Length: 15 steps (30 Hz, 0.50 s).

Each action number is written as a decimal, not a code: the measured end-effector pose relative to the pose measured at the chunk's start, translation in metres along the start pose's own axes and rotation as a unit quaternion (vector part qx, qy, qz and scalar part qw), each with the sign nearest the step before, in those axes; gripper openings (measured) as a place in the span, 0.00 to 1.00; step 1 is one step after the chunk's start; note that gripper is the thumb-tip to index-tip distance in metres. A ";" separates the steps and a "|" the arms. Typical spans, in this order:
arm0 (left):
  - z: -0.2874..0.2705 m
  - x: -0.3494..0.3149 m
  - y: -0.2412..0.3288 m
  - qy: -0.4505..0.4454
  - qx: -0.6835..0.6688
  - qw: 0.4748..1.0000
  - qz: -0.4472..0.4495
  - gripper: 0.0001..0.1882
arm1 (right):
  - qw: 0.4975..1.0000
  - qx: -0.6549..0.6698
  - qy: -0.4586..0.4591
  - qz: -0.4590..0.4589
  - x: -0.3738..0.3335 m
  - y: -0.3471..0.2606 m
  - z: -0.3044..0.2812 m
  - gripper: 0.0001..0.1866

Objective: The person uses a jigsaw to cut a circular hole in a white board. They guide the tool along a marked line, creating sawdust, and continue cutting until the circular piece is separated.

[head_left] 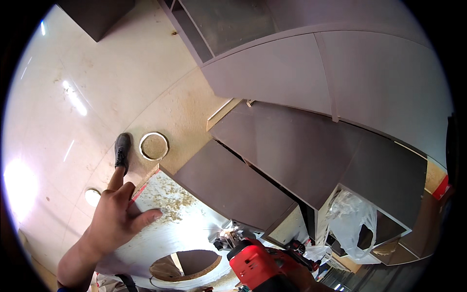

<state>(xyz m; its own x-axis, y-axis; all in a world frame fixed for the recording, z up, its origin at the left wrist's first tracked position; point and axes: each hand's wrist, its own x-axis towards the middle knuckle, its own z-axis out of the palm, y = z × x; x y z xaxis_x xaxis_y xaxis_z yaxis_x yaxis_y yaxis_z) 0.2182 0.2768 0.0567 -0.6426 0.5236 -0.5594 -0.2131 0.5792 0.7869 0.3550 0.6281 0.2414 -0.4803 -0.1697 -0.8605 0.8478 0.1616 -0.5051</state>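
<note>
A white panel (187, 220) lies before me, with sawdust (174, 198) scattered over its far left part. An oval hole (163, 266) with a raw cut edge opens in its near part. My left hand (114, 216) grips the panel's left edge, thumb on top and fingers curled over the side. In my right hand (297, 276), mostly hidden at the lower edge, is a red and black jigsaw (255, 263). Its metal front end (226, 238) sits at the panel's right side, beyond the hole, where a bright light shines on the surface.
Dark brown cabinet boxes (292, 146) stand ahead and to the right. A clear plastic bag (351, 221) hangs over a box at the right. On the floor are a white-rimmed ring (154, 146), a small round white piece (92, 197) and a black shoe (122, 148).
</note>
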 end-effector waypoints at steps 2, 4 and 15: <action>0.002 0.002 -0.002 -0.005 0.008 1.000 0.008 0.39 | 1.000 0.003 0.003 0.001 -0.003 0.000 0.001 0.45; 0.002 0.002 -0.001 -0.011 0.016 1.000 -0.001 0.39 | 1.000 0.005 0.004 0.001 -0.004 0.001 0.000 0.45; 0.004 0.000 0.001 0.027 -0.079 0.996 -0.029 0.27 | 0.999 0.027 0.007 0.023 -0.004 0.005 0.001 0.45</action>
<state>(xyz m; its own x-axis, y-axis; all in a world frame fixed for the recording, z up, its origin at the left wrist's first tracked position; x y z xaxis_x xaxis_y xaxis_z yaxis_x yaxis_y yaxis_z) 0.2204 0.2800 0.0564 -0.6637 0.4552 -0.5935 -0.3611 0.4998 0.7872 0.3614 0.6287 0.2418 -0.4433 -0.1504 -0.8837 0.8797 0.1161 -0.4610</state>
